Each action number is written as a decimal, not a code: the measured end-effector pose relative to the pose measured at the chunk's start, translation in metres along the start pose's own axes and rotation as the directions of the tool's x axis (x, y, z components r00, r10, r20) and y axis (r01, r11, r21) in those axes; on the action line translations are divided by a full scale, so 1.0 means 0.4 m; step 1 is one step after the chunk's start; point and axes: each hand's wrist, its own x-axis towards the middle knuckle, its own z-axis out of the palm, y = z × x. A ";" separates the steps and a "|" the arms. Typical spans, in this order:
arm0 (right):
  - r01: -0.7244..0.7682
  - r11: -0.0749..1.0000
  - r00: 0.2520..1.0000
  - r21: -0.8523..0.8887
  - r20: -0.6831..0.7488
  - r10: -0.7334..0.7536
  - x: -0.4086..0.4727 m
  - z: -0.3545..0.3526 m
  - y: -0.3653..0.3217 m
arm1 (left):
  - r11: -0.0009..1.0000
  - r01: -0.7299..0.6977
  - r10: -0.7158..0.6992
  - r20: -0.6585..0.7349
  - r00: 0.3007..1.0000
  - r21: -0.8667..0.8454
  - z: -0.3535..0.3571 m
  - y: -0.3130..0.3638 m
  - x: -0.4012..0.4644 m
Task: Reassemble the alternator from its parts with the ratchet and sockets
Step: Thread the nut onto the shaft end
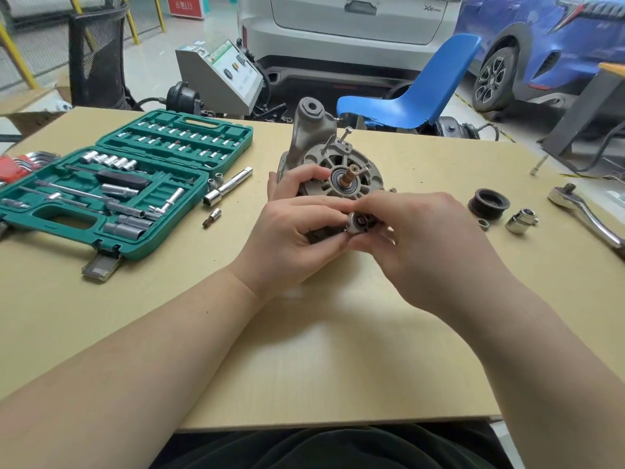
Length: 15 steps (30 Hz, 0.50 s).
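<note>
The grey alternator (333,164) stands on the table (338,350) with its shaft and bearing facing me. My left hand (291,228) curls round the housing's near left edge. My right hand (419,245) pinches a small chrome socket (359,225) in front of the alternator's lower rim; left fingertips touch the socket too. A long bolt (345,133) sticks up from the housing's top. The black pulley (488,203), a small nut (484,225) and a chrome socket (521,221) lie to the right. The ratchet (585,211) rests at the far right.
An open green socket case (125,184) fills the table's left side, with a loose extension bar (227,187), small sockets and a bit (212,218) beside it. Red hex keys (13,165) lie at the left edge. A blue chair (416,93) and cars stand behind.
</note>
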 end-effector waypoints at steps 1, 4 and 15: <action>0.046 0.999 0.999 -0.009 0.016 -0.046 0.006 -0.005 0.003 | 1.000 -0.003 0.003 0.005 1.000 0.010 -0.001 -0.001 0.000; 0.055 0.996 0.996 0.066 0.068 -0.060 0.019 -0.021 0.011 | 1.000 -0.028 0.028 0.010 1.000 0.014 -0.003 -0.003 -0.001; 0.039 0.999 0.999 0.014 0.004 -0.039 0.006 -0.001 0.004 | 1.000 0.008 -0.008 -0.002 1.000 -0.002 -0.008 0.001 0.003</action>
